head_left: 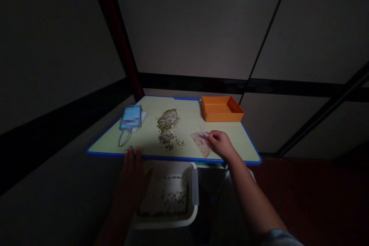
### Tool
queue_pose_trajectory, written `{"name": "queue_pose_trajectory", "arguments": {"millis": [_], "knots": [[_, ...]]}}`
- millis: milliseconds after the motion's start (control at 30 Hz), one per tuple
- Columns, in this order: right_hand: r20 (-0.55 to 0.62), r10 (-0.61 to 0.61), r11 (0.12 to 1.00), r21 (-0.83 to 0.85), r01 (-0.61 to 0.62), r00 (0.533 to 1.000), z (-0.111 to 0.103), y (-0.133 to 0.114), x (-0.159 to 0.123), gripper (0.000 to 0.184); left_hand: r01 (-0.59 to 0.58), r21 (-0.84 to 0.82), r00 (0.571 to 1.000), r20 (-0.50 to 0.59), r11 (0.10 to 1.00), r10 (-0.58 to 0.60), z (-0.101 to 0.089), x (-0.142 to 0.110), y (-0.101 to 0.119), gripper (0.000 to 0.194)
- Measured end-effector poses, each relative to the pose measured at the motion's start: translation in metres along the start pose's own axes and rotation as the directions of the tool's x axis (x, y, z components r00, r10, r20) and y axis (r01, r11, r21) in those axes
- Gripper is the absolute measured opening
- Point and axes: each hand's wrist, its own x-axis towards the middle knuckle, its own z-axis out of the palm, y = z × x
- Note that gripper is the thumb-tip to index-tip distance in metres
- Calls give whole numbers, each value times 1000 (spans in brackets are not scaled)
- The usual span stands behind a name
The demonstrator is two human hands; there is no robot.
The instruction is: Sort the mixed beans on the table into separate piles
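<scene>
My right hand (220, 142) is closed, its thumb and fingers pinching the top corner of a sheer fan-shaped piece with pink spots (201, 145), at the right of the table. Whether that piece is a pouch or a flat sheet I cannot tell. To its left, a loose heap of small dried bits (168, 121), greenish and brown, is spread on the tabletop. My left hand (131, 175) is in shadow at the near edge, fingers stretched out and tips at the blue rim. No object shows in it. Just beside it is a white tub (192, 215) below the table.
An orange open box (223, 117) stands at the back right of the pale table (150, 103). At the left lies a blurred-out blue device (132, 117) with a looped cable (122, 139). The white tub holds scattered dark bits. Dark wall panels (196, 27) border the table's back and left.
</scene>
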Motion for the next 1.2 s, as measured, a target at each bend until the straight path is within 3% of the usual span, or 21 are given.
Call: {"name": "queue_pose_trajectory", "arguments": {"millis": [167, 267, 367, 500, 633, 800, 933, 1100, 1200], "knots": [[-2, -29, 1000, -10, 29, 1000, 1, -2, 0, 35, 23, -22, 1000, 18, 999, -23, -1, 2, -3, 73], [102, -46, 999, -20, 48, 994, -4, -8, 8, 35, 32, -27, 999, 8, 999, -32, 2, 2, -6, 73], [218, -116, 975, -163, 153, 969, -12, -23, 27, 32, 20, -30, 1000, -12, 999, -20, 6, 1, -8, 76], [419, -202, 803, -446, 395, 885, -13, -46, 56, 28, 16, -29, 999, -49, 999, -17, 6, 2, -6, 79], [486, -234, 627, -587, 513, 842, -3, -53, 72, 25, 47, -46, 998, -36, 998, -49, 3, 3, 0, 80], [495, -377, 510, -595, 621, 783, 3, -36, 66, 32, 66, -37, 997, -25, 997, -67, 3, 2, 3, 78], [469, -469, 482, -575, 661, 749, 2, -26, 59, 42, 106, -14, 994, 12, 994, -106, 1, 1, 8, 76], [503, -486, 486, -525, 699, 715, 4, -27, 54, 42, 152, -20, 988, 36, 988, -152, -6, 5, 16, 78], [566, -477, 449, -502, 740, 673, 7, -30, 50, 37, 148, -21, 988, 55, 989, -146, -7, 4, 14, 78]]}}
